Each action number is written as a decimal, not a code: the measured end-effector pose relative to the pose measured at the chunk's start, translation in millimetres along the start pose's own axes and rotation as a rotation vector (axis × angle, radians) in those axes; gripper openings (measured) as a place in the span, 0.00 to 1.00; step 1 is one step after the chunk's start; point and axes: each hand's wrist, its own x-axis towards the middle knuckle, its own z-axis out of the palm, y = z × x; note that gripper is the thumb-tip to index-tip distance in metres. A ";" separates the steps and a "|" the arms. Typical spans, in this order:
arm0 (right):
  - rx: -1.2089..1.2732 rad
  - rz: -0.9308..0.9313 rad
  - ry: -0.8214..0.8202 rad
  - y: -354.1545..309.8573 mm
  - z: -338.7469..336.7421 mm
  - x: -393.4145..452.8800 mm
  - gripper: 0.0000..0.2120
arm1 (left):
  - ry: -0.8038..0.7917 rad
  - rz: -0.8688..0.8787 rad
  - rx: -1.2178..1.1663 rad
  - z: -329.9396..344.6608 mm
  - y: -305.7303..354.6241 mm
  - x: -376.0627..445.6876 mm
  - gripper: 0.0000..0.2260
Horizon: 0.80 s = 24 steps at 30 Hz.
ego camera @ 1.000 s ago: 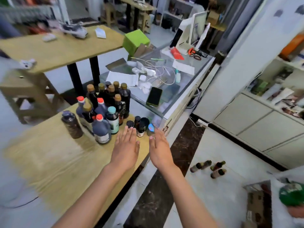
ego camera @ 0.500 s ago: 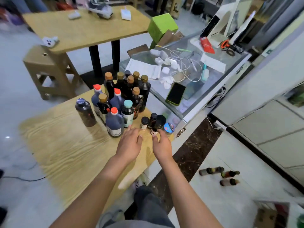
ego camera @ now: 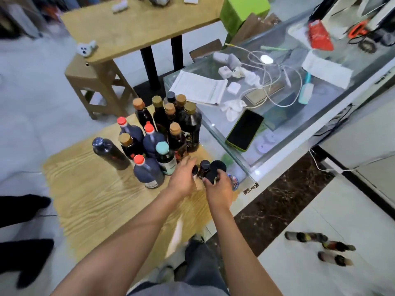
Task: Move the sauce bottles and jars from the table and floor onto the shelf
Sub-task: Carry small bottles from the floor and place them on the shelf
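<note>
Several tall dark sauce bottles (ego camera: 166, 129) with red, brown and teal caps stand clustered at the far end of the wooden table (ego camera: 96, 199). In front of them are small ones: a black-capped bottle (ego camera: 204, 167) stands between my hands. My left hand (ego camera: 181, 178) curls around a small dark bottle (ego camera: 195, 170). My right hand (ego camera: 220, 189) grips a black-lidded jar (ego camera: 215, 168). A blue-lidded jar (ego camera: 234, 181) peeks out just right of that hand. Three small bottles (ego camera: 320, 245) lie on the white floor at lower right.
A glass counter (ego camera: 299, 129) touches the table's right side, carrying a phone (ego camera: 244, 130), cables and papers. Behind stand a wooden stool (ego camera: 96, 88), a second table (ego camera: 139, 28) and a green box (ego camera: 243, 11). Dark shapes (ego camera: 21, 210) sit at the left edge.
Both hands moved forward from flat above the table onto the small containers: the left curled around a small bottle, the right closed on the black-lidded jar. The camera tilted further down.
</note>
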 end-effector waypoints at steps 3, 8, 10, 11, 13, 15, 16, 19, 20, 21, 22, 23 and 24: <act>-0.008 -0.011 -0.033 1.3 3.4 9.4 0.23 | -0.082 -0.006 0.023 1.7 -1.4 12.6 0.30; -0.033 -0.057 -0.096 6.2 1.4 17.5 0.17 | -0.107 0.005 0.079 8.7 -2.0 27.8 0.12; -0.018 -0.065 -0.119 9.0 0.6 19.7 0.16 | -0.098 0.016 0.101 11.8 -2.9 30.0 0.09; -0.009 -0.068 -0.132 10.3 0.2 20.3 0.17 | -0.089 0.021 0.108 13.8 -4.2 28.9 0.09; -0.007 -0.076 -0.158 11.6 -1.7 19.8 0.17 | -0.067 0.003 0.106 16.2 -8.1 23.0 0.08; 0.003 -0.088 -0.167 12.8 -4.9 16.4 0.18 | -0.032 -0.032 0.073 16.2 -11.9 14.1 0.08; 0.012 -0.087 -0.160 12.5 -7.9 12.0 0.18 | -0.007 -0.056 0.030 15.4 -13.7 8.2 0.11; 0.055 -0.096 -0.097 9.4 -15.8 -1.8 0.19 | 0.098 -0.114 -0.137 4.8 -15.4 -8.6 0.18; 0.081 -0.098 -0.073 8.6 -18.8 -7.9 0.19 | 0.113 -0.102 -0.172 -0.4 -14.8 -15.5 0.19; 0.120 -0.107 -0.050 6.2 -23.9 -16.7 0.19 | 0.123 -0.078 -0.211 -5.7 -14.6 -22.6 0.19; 0.173 -0.117 -0.028 3.7 -30.0 -25.7 0.18 | 0.133 -0.047 -0.240 -11.5 -13.5 -30.7 0.18; 0.227 -0.129 -0.008 1.3 -36.5 -32.7 0.18 | 0.145 -0.017 -0.261 -16.4 -12.5 -36.4 0.17; 0.279 -0.137 0.014 -0.4 -44.6 -43.1 0.18 | 0.153 0.016 -0.275 -21.5 -11.0 -44.9 0.16</act>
